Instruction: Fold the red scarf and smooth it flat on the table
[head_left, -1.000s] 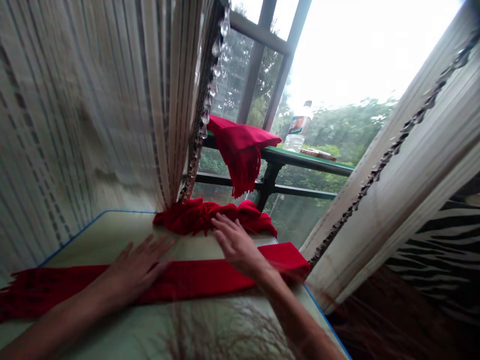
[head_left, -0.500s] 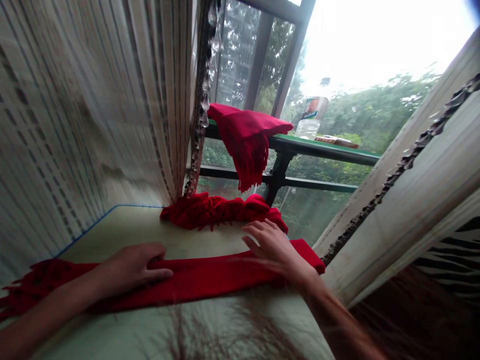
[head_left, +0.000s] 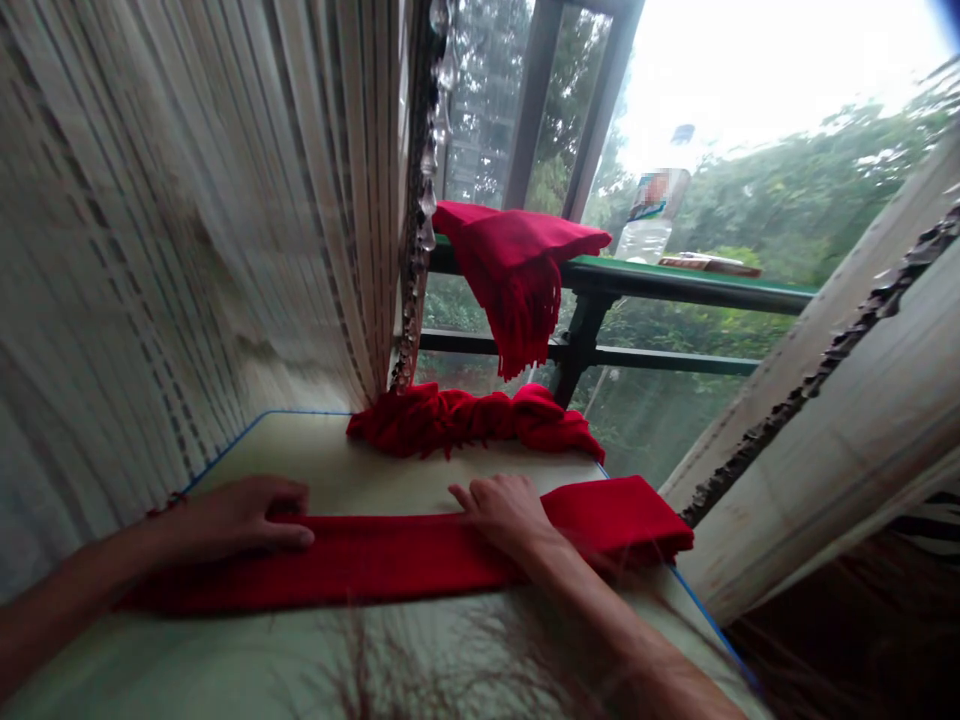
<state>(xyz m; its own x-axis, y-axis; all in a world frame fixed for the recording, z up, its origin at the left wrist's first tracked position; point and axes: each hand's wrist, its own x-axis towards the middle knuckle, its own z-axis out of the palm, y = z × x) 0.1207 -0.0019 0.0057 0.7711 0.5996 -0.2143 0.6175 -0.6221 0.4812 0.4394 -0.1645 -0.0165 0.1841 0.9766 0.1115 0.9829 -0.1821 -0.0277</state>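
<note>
red scarf — long flat strip across lower centre of frame, on pale table; right end looks doubled over. step in hand seems to be folding or smoothing; next move likely calls for keeping edges even. left hand, left of centre: thumb and fingers parted over scarf, pinch or not — cannot tell. right hand, centre: fingers loosely bent at scarf's upper edge, touching it seemingly, grip unclear.
</note>
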